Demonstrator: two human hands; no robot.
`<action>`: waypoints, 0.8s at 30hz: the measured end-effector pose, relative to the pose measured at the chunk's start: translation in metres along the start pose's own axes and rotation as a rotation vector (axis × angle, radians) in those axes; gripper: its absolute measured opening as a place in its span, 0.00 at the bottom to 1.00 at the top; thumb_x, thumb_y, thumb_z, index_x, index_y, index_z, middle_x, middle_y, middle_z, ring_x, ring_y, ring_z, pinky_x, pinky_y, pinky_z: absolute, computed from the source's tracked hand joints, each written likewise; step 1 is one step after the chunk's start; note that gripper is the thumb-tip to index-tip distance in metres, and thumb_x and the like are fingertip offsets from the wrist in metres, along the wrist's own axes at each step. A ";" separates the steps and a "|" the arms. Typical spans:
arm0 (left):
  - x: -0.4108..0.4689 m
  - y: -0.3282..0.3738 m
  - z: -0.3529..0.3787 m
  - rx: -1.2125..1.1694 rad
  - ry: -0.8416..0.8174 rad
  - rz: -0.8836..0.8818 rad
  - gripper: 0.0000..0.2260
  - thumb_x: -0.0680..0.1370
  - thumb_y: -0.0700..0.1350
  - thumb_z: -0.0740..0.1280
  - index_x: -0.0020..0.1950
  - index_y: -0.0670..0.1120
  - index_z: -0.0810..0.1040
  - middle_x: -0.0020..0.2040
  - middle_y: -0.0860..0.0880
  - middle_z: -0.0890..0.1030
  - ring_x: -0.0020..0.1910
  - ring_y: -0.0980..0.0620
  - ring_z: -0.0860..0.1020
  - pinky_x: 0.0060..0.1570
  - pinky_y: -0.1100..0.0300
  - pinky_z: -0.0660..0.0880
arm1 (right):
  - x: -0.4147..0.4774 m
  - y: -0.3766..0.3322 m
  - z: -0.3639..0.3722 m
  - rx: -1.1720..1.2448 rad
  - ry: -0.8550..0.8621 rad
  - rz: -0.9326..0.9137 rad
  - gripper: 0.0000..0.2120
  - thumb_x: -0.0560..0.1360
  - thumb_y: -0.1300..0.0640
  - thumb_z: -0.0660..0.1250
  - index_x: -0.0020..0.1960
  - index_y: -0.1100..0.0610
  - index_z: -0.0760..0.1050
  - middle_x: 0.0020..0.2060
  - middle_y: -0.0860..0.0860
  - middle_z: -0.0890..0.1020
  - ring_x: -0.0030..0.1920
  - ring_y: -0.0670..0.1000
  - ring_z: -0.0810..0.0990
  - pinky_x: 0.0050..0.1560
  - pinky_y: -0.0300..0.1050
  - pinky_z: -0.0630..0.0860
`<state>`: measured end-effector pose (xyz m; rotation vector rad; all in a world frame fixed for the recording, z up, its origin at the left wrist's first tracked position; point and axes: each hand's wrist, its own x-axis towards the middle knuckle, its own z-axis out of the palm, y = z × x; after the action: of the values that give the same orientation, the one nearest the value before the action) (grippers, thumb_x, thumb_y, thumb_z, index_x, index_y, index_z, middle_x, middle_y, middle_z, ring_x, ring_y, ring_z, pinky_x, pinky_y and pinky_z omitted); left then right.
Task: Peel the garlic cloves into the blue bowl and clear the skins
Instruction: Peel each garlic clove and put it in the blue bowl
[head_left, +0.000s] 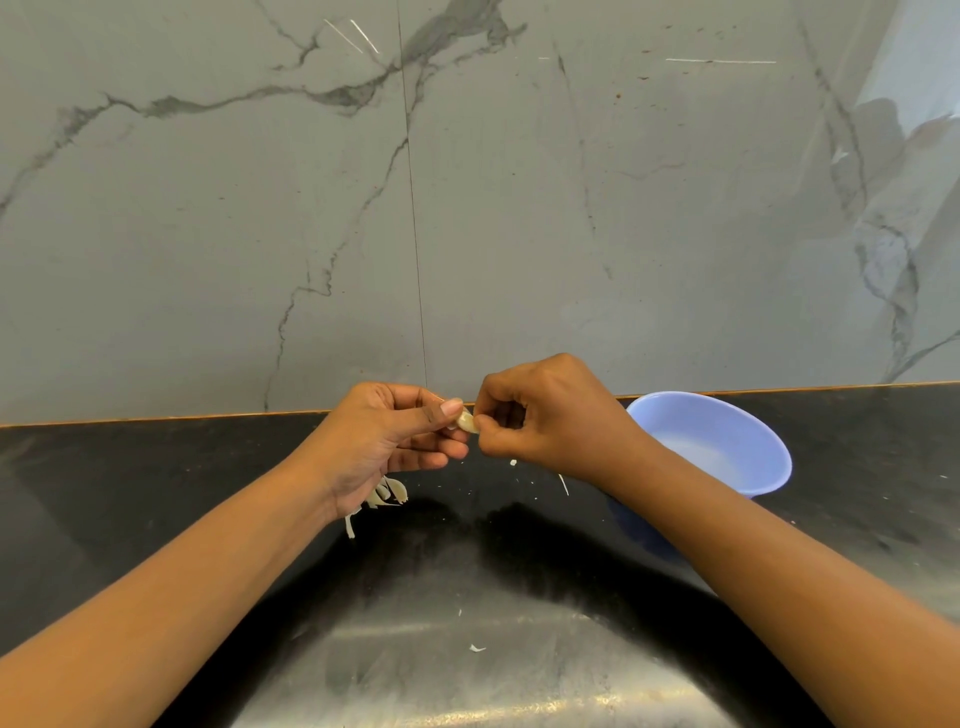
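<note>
A pale garlic clove (468, 421) is held above the black counter between both hands. My left hand (387, 441) pinches it between thumb and fingers, palm turned up. My right hand (540, 415) meets it from the right, its fingertips curled against the clove's end. The blue bowl (727, 441) stands on the counter just right of my right wrist, which covers its near left side. A small heap of white garlic skins (388, 493) lies on the counter under my left hand, partly hidden by it.
The black counter (156, 493) runs to a grey marble wall (467, 208) at the back. Small white skin scraps lie scattered on it, one sliver (563, 484) under my right wrist and one flake (475, 648) near the front.
</note>
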<state>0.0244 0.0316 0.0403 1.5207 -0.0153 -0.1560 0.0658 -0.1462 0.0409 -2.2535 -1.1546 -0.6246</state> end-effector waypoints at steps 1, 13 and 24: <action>0.000 0.000 0.000 0.002 -0.002 -0.001 0.10 0.68 0.45 0.71 0.43 0.39 0.83 0.37 0.42 0.84 0.33 0.52 0.83 0.32 0.65 0.80 | 0.000 0.001 0.001 -0.007 0.010 0.002 0.16 0.67 0.46 0.59 0.33 0.56 0.79 0.25 0.47 0.78 0.25 0.47 0.74 0.28 0.40 0.72; 0.001 0.002 -0.001 0.033 0.022 0.028 0.10 0.67 0.43 0.71 0.47 0.41 0.83 0.41 0.42 0.85 0.37 0.52 0.84 0.34 0.65 0.80 | -0.001 0.003 0.003 0.396 -0.094 0.401 0.08 0.72 0.56 0.73 0.35 0.52 0.77 0.26 0.45 0.79 0.27 0.43 0.77 0.32 0.35 0.74; -0.001 0.002 0.000 0.039 0.045 0.063 0.10 0.67 0.41 0.71 0.47 0.42 0.84 0.44 0.43 0.86 0.42 0.49 0.85 0.36 0.65 0.80 | 0.001 -0.003 0.001 0.805 -0.169 0.765 0.09 0.77 0.66 0.65 0.39 0.60 0.78 0.26 0.51 0.79 0.25 0.44 0.76 0.30 0.37 0.78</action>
<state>0.0236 0.0316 0.0425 1.5601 -0.0306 -0.0718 0.0636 -0.1431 0.0415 -1.8114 -0.3919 0.3021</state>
